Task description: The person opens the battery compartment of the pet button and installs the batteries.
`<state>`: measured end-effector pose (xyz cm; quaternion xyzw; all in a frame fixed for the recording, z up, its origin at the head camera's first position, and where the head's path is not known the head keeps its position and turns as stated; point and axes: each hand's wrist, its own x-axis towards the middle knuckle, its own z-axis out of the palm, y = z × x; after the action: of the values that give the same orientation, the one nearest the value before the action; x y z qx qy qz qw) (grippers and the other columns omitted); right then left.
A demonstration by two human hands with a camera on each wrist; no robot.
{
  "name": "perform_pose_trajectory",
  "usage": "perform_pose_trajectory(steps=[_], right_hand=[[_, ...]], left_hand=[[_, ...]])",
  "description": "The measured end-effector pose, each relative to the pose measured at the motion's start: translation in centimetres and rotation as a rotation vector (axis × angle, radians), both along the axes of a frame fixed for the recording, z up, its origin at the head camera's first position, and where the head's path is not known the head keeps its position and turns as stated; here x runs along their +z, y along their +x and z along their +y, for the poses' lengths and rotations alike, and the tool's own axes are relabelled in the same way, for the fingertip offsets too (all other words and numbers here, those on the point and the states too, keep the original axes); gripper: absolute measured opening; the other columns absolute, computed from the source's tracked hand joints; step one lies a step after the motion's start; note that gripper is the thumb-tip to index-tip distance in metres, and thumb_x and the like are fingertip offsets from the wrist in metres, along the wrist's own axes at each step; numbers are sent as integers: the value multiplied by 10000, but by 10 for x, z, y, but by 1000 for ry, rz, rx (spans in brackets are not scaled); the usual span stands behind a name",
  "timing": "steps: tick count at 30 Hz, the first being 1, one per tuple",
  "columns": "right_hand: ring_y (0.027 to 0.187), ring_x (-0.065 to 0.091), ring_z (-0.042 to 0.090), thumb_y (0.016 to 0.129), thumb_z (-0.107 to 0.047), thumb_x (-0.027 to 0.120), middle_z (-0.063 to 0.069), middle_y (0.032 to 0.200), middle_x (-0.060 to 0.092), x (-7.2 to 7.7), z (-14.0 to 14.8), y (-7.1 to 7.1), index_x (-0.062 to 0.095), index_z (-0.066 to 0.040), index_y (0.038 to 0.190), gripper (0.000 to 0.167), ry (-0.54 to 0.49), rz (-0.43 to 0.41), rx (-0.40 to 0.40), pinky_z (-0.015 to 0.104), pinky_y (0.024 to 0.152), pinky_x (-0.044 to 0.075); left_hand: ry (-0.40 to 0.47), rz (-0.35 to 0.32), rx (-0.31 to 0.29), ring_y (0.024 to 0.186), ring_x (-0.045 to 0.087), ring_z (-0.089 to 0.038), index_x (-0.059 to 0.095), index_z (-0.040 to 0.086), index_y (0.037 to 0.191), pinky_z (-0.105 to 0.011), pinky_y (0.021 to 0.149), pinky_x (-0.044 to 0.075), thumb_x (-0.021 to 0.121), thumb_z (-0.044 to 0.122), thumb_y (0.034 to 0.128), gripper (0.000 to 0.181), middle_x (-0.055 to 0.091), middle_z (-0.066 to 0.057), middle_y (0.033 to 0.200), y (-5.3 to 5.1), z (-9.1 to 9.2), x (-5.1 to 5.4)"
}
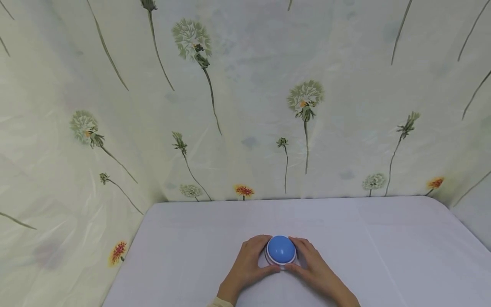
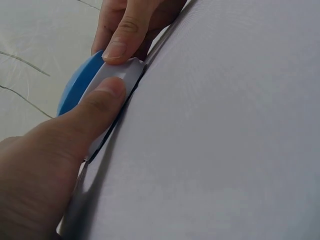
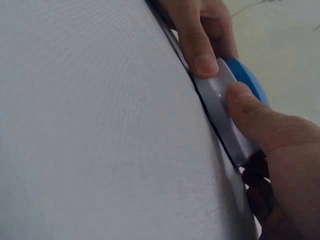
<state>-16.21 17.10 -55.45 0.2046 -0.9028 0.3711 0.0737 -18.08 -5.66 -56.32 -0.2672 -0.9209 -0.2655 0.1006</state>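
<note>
A round push button with a glossy blue dome [image 1: 281, 249] and a white base [image 3: 220, 107] sits on the white-covered table. My left hand [image 1: 247, 263] grips the base from the left, thumb at the near side and fingers around the far side. From the right, my right hand [image 1: 315, 269] holds it the same way. In the left wrist view both thumbs press on the white rim, close together but apart, with the blue dome [image 2: 80, 82] above them. A thin dark edge runs along the underside, against the cloth. The far fingertips are mostly hidden behind the button.
The white tablecloth [image 1: 184, 247] spreads around the hands, with faint creases on the right. Behind and to the left of the table hangs a pale curtain [image 1: 249, 106] printed with dandelions and small orange flowers. A light sleeve cuff [image 1: 220, 302] shows at the left wrist.
</note>
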Motion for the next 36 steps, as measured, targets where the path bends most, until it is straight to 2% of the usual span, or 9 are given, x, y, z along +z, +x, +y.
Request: perform_pose_trajectory(steps=[6,21,27,32,36], right_hand=[[1241,487,239,803,-448,704,-4,1327,489,-2,-1,0,443,-127,1400,726,6,-4,-2,510,980,420],[1263,479,244,800,-463,702,-15,1356,484,0,-4,-4,426,-145,1418,748,-10,-10,-1,516,992,410],[1267,473,278,800,-457,705,24,1362,479,0,-2,-3,414,-130,1426,764,-10,-23,-5,531,996,400],[1267,468,266,813,-450,697,24,1365,482,-1,0,-1,407,-121,1431,757,20,-1,-7,531,989,405],[1279,463,226,830,-413,695,2,1365,484,-1,5,0,424,-120,1418,711,39,23,0,495,1001,402]], left_hand=[[-24,17,8,1299,441,-149,460,204,1381,-413,1027,377,624,671,754,798,524,52,1365,1,-1,2],[-3,31,7,1283,454,-147,468,185,1380,-415,1006,392,633,659,755,801,531,48,1353,-4,-4,0],[14,24,1,1281,456,-149,472,186,1377,-415,1009,391,638,658,752,800,532,46,1353,-5,-2,0],[69,-77,4,1306,439,-155,444,187,1403,-438,1052,365,616,660,768,810,508,43,1385,-3,-1,1],[166,-185,17,1335,419,-174,409,201,1430,-445,1080,345,550,625,840,740,473,34,1427,-2,-2,3]])
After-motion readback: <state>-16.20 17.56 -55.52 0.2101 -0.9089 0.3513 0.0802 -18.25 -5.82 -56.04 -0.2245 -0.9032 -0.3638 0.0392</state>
